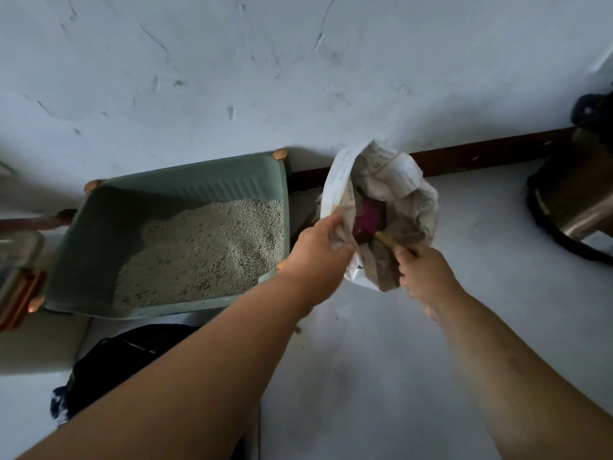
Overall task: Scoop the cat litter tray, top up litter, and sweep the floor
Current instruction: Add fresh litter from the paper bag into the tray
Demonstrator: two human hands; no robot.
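A green litter tray (99, 227) with copper corner caps stands against the wall, its pale litter (205, 250) heaped toward the right side. To its right a white bag (408, 180) stands open on the floor. My left hand (318, 247) pinches the bag's near left rim and holds it open. My right hand (428, 277) grips the wooden handle of a scoop (384, 239) whose pink head (366, 219) is down inside the bag.
A dark cloth (109, 363) lies on the floor in front of the tray. A metal pot with a black rim (570, 207) sits at the right. A box-like object (16, 270) is at the left edge. A dark skirting board (481, 154) runs along the wall.
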